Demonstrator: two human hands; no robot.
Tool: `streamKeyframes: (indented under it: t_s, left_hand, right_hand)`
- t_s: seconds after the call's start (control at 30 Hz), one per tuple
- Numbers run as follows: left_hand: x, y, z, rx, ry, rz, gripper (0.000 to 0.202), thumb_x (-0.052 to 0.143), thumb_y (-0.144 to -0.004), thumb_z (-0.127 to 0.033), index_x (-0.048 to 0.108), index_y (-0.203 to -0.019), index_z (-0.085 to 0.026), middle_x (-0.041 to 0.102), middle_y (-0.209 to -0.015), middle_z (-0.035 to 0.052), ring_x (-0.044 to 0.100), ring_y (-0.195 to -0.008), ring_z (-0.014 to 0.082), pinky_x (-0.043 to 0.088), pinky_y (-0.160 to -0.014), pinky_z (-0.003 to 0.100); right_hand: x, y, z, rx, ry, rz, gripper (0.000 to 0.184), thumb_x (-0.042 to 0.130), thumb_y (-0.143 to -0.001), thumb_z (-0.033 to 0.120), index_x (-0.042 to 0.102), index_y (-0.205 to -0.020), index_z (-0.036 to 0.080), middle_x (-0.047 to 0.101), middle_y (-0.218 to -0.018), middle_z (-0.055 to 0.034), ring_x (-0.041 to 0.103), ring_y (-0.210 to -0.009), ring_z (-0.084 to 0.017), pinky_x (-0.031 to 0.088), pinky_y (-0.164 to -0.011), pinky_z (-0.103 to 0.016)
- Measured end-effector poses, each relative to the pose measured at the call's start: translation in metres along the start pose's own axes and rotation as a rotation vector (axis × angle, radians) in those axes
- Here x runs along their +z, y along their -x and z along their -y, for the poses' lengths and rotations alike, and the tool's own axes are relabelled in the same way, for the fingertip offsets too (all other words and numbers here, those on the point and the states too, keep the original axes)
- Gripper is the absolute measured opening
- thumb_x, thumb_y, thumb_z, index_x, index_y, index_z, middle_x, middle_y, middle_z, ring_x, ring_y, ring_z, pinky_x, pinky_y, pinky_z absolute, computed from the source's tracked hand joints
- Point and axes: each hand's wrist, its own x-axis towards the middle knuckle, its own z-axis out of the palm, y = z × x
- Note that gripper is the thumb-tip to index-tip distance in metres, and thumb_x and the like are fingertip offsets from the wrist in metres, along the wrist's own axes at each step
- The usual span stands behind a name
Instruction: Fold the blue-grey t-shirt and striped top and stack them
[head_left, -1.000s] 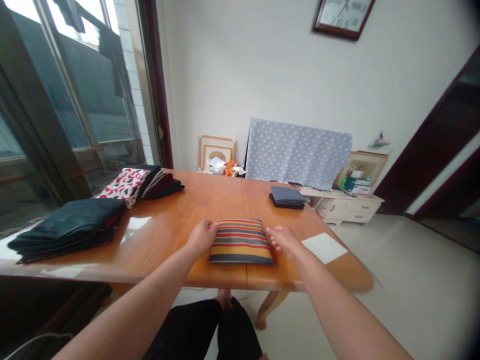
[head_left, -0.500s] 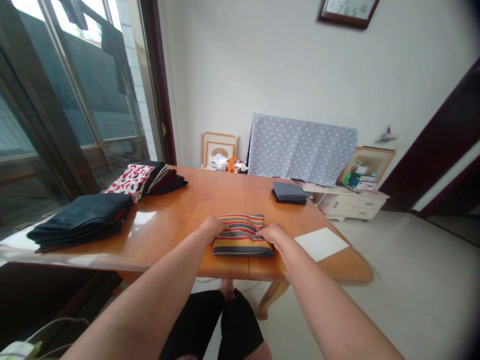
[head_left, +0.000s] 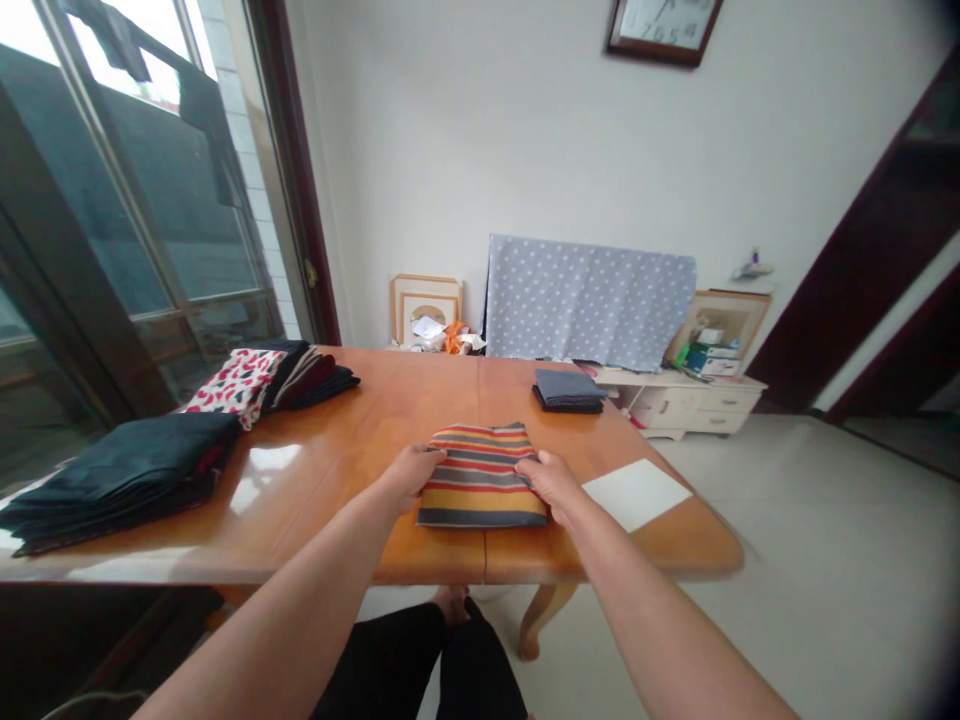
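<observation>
A folded striped cloth (head_left: 482, 475), in red, yellow, grey and orange bands, is at the front middle of the wooden table (head_left: 345, 450). My left hand (head_left: 415, 472) grips its left edge, thumb on top and the fingers hidden beneath. On the opposite edge my right hand (head_left: 547, 478) has the cloth pinched in the same way. The cloth looks flat and slightly stretched between the two hands. Whether it is lifted off the table I cannot tell.
Dark folded clothes (head_left: 127, 470) are stacked at the left, with a red-and-white patterned cloth (head_left: 238, 380) behind. A small grey and black pile (head_left: 568, 390) sits at the back right. White paper (head_left: 637, 493) lies near the right corner. A low cabinet (head_left: 690, 405) stands beyond.
The view has shifted slightly. The striped cloth now looks smoother and flatter, its wrinkles near the right hand pulled out. Both hands still hold its sides.
</observation>
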Motion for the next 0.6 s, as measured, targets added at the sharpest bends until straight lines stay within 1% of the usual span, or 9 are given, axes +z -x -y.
streamKeyframes:
  t_s: [0.13, 0.23, 0.33, 0.43, 0.6]
  left_hand:
    - [0.016, -0.016, -0.009, 0.023, 0.064, 0.044, 0.016, 0.068, -0.084, -0.026, 0.067, -0.095, -0.015, 0.078, -0.092, 0.0118, 0.075, -0.078, 0.0268, 0.061, -0.064, 0.037]
    - [0.037, -0.036, -0.021, 0.033, 0.145, 0.111, 0.016, 0.068, -0.084, -0.025, 0.066, -0.097, -0.015, 0.077, -0.095, 0.0125, 0.076, -0.083, 0.0276, 0.063, -0.071, 0.039]
    - [0.064, -0.059, -0.041, -0.002, 0.198, 0.208, 0.019, 0.065, -0.087, -0.023, 0.065, -0.105, -0.015, 0.077, -0.101, 0.0125, 0.075, -0.089, 0.0277, 0.063, -0.078, 0.042]
    - [0.095, -0.085, -0.065, -0.042, 0.209, 0.299, 0.024, 0.059, -0.091, -0.023, 0.063, -0.114, -0.017, 0.076, -0.108, 0.0121, 0.074, -0.096, 0.0272, 0.062, -0.083, 0.044]
    - [0.151, -0.140, -0.107, -0.076, 0.193, 0.400, 0.024, 0.047, -0.098, -0.022, 0.062, -0.116, -0.015, 0.076, -0.109, 0.0128, 0.074, -0.098, 0.0241, 0.060, -0.089, 0.042]
  right_hand:
    - [-0.021, -0.009, 0.008, 0.002, -0.166, -0.022, 0.036, 0.067, -0.070, 0.032, 0.066, -0.103, 0.019, 0.078, -0.094, -0.0068, 0.073, -0.082, -0.023, 0.057, -0.066, -0.028]
    - [-0.044, -0.025, 0.018, 0.027, -0.217, -0.048, 0.034, 0.070, -0.069, 0.031, 0.066, -0.101, 0.019, 0.078, -0.090, -0.0062, 0.073, -0.079, -0.023, 0.058, -0.065, -0.029]
    - [-0.073, -0.048, 0.031, 0.026, -0.250, -0.063, 0.034, 0.071, -0.069, 0.028, 0.065, -0.102, 0.020, 0.078, -0.088, -0.0056, 0.074, -0.076, -0.023, 0.059, -0.064, -0.031]
    - [-0.106, -0.079, 0.046, 0.032, -0.271, -0.077, 0.032, 0.072, -0.069, 0.025, 0.065, -0.101, 0.021, 0.077, -0.085, -0.0046, 0.074, -0.073, -0.023, 0.060, -0.064, -0.033]
    - [-0.160, -0.140, 0.072, 0.031, -0.261, -0.134, 0.023, 0.073, -0.070, 0.021, 0.066, -0.092, 0.019, 0.075, -0.072, -0.0049, 0.073, -0.068, -0.023, 0.061, -0.064, -0.034]
